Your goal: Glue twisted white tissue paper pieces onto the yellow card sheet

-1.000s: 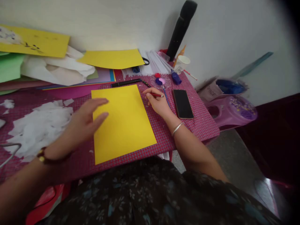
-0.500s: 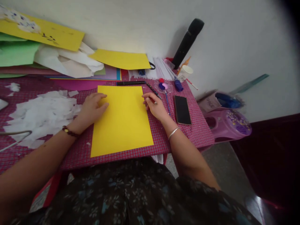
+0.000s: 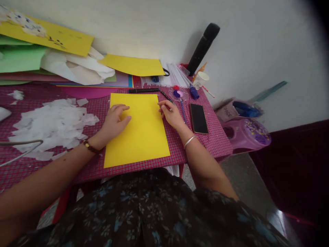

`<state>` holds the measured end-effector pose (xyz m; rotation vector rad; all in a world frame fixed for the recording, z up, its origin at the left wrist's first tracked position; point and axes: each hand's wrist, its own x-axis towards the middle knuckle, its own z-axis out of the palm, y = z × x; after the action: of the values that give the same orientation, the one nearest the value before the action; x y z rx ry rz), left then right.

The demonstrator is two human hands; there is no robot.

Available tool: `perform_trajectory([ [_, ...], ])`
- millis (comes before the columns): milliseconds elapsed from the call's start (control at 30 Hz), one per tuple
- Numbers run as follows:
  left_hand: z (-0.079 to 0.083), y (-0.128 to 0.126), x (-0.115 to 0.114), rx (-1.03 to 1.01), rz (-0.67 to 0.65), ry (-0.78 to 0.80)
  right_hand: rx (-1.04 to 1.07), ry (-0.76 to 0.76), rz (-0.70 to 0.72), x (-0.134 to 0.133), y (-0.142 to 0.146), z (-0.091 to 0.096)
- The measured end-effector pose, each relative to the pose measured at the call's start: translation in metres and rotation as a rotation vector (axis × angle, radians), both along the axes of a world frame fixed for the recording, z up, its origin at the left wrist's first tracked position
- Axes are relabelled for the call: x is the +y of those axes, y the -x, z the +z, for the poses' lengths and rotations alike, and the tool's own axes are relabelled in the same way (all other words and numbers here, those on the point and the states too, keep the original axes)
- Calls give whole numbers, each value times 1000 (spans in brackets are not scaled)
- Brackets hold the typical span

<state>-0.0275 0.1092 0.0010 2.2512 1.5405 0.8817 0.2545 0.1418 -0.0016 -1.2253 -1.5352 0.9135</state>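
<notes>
A sheet of yellow paper [image 3: 137,137] lies flat near the table's front edge. Over its left half is my left hand [image 3: 115,121], fingers spread and thumb apart, holding nothing. My right hand [image 3: 171,115] is at the sheet's upper right edge, its fingers closed around a dark red pencil [image 3: 170,109]; most of the pencil is hidden by the fingers. Just beyond the sheet's top edge lies a black marker [image 3: 144,90]. A dark dotted pencil [image 3: 166,96] rests beside the right hand, and a thin blue paintbrush [image 3: 183,111] lies to its right.
Torn white paper [image 3: 56,123] is heaped on the left of the checked tablecloth [image 3: 218,144]. A phone [image 3: 198,118], a paint palette [image 3: 178,92] and a blue bottle [image 3: 194,92] stand right. Coloured sheets [image 3: 23,56] are piled behind; a black cylinder [image 3: 203,48] leans on the wall.
My left hand has moved right, further over the yellow paper. The right hand keeps the pencil at the sheet's edge. The view has shifted slightly.
</notes>
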Motion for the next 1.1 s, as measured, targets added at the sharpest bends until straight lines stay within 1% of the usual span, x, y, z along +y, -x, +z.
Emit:
perform_trajectory([
  [200, 3, 8, -1, 257, -206, 22, 76, -183, -30, -7, 8, 10],
  [300, 4, 13, 0, 366, -308, 5, 65, -185, -9, -10, 16, 10],
  [400, 6, 19, 2, 432, -360, 9, -17, -155, -1, -10, 22, 7],
  [600, 10, 21, 1, 533, -400, 1, -145, -115, -23, -6, 29, 4],
  [767, 12, 20, 0, 520, -408, 10, -230, -97, -2, -7, 27, 9],
  [933, 7, 20, 1, 420, -392, 35, -277, -113, 23, -22, 26, 19],
  [1033, 7, 19, -1, 400, -385, 36, -273, -77, 85, -35, 33, 25],
  [1100, 9, 17, -4, 390, -388, 37, -259, -35, 148, -45, 40, 28],
])
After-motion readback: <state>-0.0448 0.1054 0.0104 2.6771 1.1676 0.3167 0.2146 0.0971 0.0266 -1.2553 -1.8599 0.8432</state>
